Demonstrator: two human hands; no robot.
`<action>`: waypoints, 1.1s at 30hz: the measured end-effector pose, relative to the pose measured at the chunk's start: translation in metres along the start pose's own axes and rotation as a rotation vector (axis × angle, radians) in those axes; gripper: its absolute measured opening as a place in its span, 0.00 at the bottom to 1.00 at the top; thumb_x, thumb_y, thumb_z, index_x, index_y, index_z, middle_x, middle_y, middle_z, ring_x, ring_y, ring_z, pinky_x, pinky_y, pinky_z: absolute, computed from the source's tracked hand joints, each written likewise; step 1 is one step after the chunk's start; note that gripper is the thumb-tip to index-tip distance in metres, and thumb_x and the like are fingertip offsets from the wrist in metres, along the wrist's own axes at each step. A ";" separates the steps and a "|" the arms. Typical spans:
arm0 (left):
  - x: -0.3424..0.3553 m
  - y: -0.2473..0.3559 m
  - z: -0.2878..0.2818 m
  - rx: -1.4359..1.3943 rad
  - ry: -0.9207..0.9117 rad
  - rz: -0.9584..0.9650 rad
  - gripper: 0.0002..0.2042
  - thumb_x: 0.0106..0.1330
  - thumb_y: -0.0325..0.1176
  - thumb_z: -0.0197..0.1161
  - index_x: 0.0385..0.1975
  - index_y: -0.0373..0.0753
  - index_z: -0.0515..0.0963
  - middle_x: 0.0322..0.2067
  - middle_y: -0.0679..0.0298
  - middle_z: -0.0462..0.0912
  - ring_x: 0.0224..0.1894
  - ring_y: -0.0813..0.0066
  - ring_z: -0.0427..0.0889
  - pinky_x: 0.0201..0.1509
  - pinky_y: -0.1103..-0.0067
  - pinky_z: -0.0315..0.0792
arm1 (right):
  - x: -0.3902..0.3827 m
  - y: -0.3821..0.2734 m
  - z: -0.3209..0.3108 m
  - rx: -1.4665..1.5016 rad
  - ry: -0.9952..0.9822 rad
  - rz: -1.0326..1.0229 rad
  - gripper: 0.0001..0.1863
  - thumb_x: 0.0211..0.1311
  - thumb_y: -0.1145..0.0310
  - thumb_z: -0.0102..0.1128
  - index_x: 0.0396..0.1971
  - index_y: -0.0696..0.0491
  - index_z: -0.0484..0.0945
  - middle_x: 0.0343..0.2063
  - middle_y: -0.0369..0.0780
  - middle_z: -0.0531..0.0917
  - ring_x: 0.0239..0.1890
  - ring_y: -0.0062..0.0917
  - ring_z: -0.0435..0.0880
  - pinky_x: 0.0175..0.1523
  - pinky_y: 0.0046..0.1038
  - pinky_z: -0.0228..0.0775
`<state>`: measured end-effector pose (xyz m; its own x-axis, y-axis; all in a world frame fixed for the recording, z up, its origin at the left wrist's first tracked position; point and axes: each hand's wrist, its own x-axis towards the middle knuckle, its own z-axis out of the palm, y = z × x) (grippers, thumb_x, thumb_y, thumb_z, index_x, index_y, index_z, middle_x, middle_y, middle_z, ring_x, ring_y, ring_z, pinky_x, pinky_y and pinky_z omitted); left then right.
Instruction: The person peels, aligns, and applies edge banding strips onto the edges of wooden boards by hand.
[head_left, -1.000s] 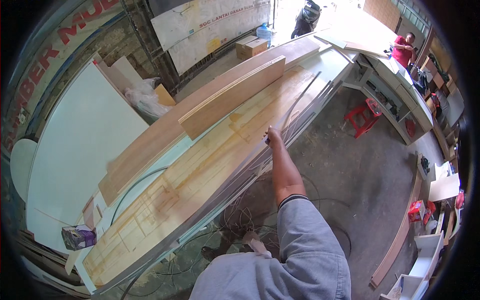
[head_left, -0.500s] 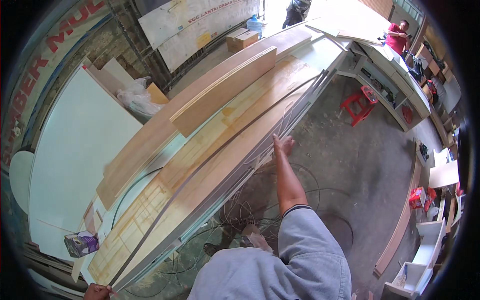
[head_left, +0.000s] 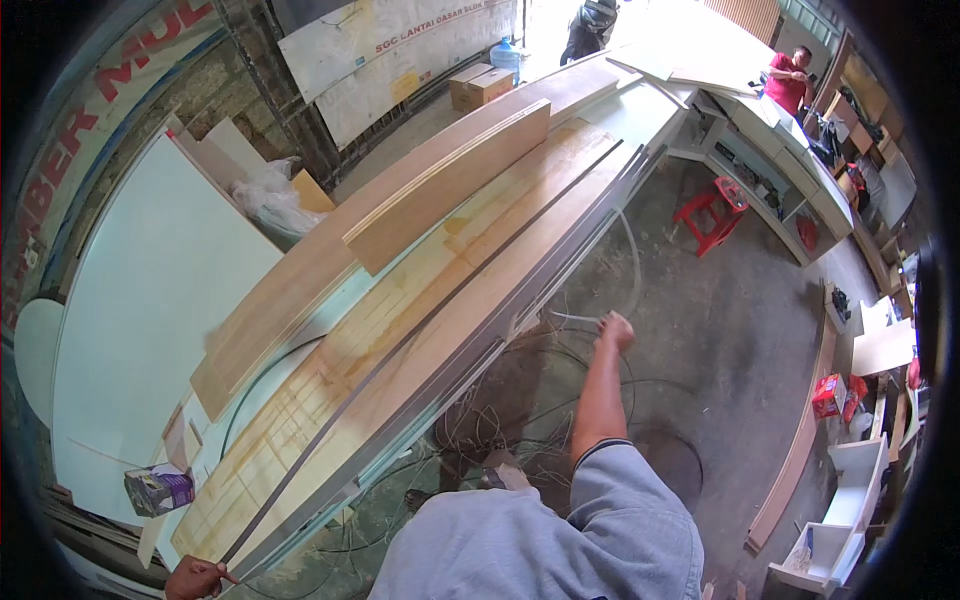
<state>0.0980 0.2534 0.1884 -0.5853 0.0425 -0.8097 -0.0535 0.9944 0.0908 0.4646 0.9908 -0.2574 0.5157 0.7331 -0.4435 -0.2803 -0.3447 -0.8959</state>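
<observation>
Pinching the near end of a long dark edging strip [head_left: 420,335] at the bottom edge, left hand [head_left: 197,578] closed on it beside a small tin [head_left: 160,489] on the desk [head_left: 640,115]. Running diagonally along a glue-streaked plywood board [head_left: 330,400], touching it. Off the board now, right hand [head_left: 615,331] lowered over the floor beside the desk, loosely curled on a thin pale strip [head_left: 630,265]; half a second ago up at the board's edge. Farther: thick plank [head_left: 450,185], red stool [head_left: 712,212], cardboard box [head_left: 482,86].
</observation>
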 end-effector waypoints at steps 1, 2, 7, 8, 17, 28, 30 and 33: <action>0.011 -0.005 -0.003 -0.007 -0.019 0.025 0.23 0.64 0.52 0.60 0.28 0.32 0.85 0.09 0.67 0.74 0.10 0.86 0.64 0.14 0.83 0.56 | 0.029 0.002 -0.034 0.007 0.117 0.055 0.06 0.54 0.75 0.59 0.29 0.62 0.79 0.23 0.44 0.82 0.20 0.27 0.82 0.22 0.24 0.75; 0.024 -0.011 -0.008 -0.027 -0.079 0.111 0.23 0.65 0.51 0.60 0.28 0.32 0.85 0.10 0.67 0.74 0.10 0.86 0.64 0.14 0.83 0.56 | 0.046 0.011 -0.069 0.086 0.197 0.043 0.09 0.53 0.73 0.58 0.28 0.65 0.77 0.24 0.47 0.83 0.19 0.31 0.82 0.23 0.28 0.76; 0.056 -0.038 -0.016 -0.043 -0.148 0.214 0.21 0.67 0.48 0.58 0.27 0.34 0.85 0.09 0.68 0.74 0.11 0.85 0.66 0.16 0.84 0.59 | -0.006 0.061 -0.128 -0.771 0.534 -0.138 0.19 0.49 0.68 0.60 0.39 0.65 0.74 0.40 0.54 0.78 0.43 0.49 0.79 0.50 0.44 0.71; 0.065 -0.040 -0.016 -0.046 -0.154 0.219 0.21 0.67 0.48 0.58 0.27 0.34 0.85 0.09 0.68 0.74 0.11 0.85 0.66 0.16 0.84 0.59 | -0.028 0.071 -0.125 -0.824 0.466 -0.232 0.17 0.50 0.69 0.59 0.38 0.64 0.75 0.39 0.52 0.79 0.42 0.46 0.79 0.48 0.43 0.71; 0.134 -0.044 -0.034 -0.049 -0.238 0.221 0.22 0.66 0.49 0.59 0.26 0.32 0.85 0.08 0.69 0.72 0.09 0.86 0.63 0.12 0.83 0.55 | -0.410 0.084 0.021 -0.599 -1.294 -1.220 0.26 0.61 0.65 0.53 0.60 0.52 0.66 0.62 0.47 0.66 0.66 0.40 0.63 0.67 0.39 0.56; 0.268 -0.106 -0.015 -0.059 -0.402 0.131 0.23 0.65 0.53 0.59 0.28 0.35 0.85 0.09 0.70 0.71 0.09 0.84 0.62 0.12 0.83 0.53 | -0.426 0.158 0.006 -1.252 -1.385 -1.484 0.29 0.67 0.52 0.46 0.65 0.46 0.61 0.68 0.43 0.57 0.71 0.39 0.52 0.68 0.55 0.44; 0.298 -0.118 -0.008 -0.055 -0.430 0.138 0.23 0.65 0.53 0.59 0.28 0.35 0.85 0.10 0.69 0.72 0.10 0.84 0.63 0.13 0.82 0.54 | -0.426 0.154 -0.003 -1.305 -1.373 -1.518 0.30 0.67 0.51 0.45 0.66 0.45 0.59 0.69 0.42 0.55 0.71 0.39 0.51 0.69 0.55 0.42; 0.329 -0.125 0.002 -0.057 -0.453 0.163 0.22 0.64 0.53 0.59 0.28 0.36 0.85 0.10 0.69 0.73 0.10 0.82 0.64 0.14 0.81 0.57 | -0.428 0.153 -0.008 -1.357 -1.338 -1.524 0.31 0.67 0.49 0.44 0.67 0.44 0.57 0.70 0.41 0.54 0.72 0.39 0.50 0.70 0.55 0.40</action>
<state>-0.0864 0.1429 -0.0910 -0.1794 0.2479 -0.9520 -0.0415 0.9650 0.2591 0.2072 0.6199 -0.2051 -0.9329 0.3601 0.0029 0.3522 0.9140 -0.2013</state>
